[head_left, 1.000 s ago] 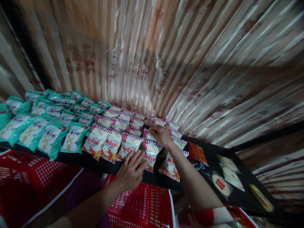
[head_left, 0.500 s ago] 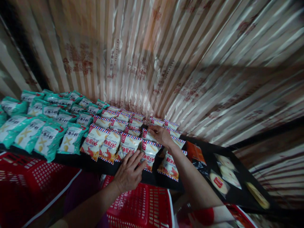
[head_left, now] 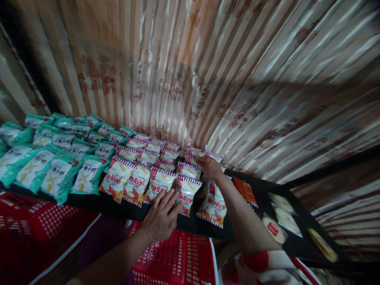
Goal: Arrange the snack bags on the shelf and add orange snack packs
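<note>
My left hand (head_left: 162, 215) lies with its fingers stretched out against the lower front of the white-and-orange snack bags (head_left: 160, 183), at the shelf's front edge. My right hand (head_left: 210, 167) reaches over the front row. Its fingertips are bent together at the top edge of a snack bag (head_left: 191, 159) farther back; part of that bag is hidden by the hand. Below the right wrist a front-row snack bag (head_left: 212, 204) leans back. Just left of the right hand stands another striped-edge snack bag (head_left: 189, 171).
Rows of teal snack bags (head_left: 56, 174) fill the left of the black shelf (head_left: 252, 178). To the right lie an orange packet (head_left: 244, 190), flat round packets (head_left: 274, 228) and a yellow packet (head_left: 322, 244). Red baskets (head_left: 175, 259) stand below. Corrugated plastic sheeting (head_left: 178, 79) hangs behind.
My right hand has moved to the right and slightly back, uncovering the small bag it was on. My left hand has stayed in nearly the same place.
</note>
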`<state>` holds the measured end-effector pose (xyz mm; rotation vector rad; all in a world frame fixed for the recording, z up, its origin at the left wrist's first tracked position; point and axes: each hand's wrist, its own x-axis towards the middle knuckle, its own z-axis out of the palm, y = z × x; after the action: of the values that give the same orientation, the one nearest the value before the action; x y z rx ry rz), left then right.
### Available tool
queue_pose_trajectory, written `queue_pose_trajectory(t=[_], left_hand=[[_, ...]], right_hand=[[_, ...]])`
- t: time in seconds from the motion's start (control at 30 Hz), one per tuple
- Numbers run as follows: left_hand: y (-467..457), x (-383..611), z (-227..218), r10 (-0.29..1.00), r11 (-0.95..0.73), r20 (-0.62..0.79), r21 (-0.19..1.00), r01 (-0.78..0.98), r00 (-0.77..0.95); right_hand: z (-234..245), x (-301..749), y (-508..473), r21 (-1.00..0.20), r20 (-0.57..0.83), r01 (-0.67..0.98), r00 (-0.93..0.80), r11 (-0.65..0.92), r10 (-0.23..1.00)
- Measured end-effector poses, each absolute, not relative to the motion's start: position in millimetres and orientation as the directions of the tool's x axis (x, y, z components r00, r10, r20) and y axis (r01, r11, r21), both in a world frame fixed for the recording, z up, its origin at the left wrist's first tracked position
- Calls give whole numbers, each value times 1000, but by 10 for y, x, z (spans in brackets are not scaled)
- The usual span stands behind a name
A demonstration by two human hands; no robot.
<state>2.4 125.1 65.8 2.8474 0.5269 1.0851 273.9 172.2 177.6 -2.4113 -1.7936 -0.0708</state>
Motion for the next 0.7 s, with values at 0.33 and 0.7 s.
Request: queue_pose_trajectory(t=[0.33, 0.7], left_hand=[[1249, 27, 633, 338, -939, 632, 173, 298, 698], [1250, 30, 635, 334, -940, 644, 177, 291, 689]], right_hand=[[1735, 2818, 1863, 3, 105, 972, 234, -236, 967], [1798, 2846, 1918, 50, 55, 960, 272, -275, 961]])
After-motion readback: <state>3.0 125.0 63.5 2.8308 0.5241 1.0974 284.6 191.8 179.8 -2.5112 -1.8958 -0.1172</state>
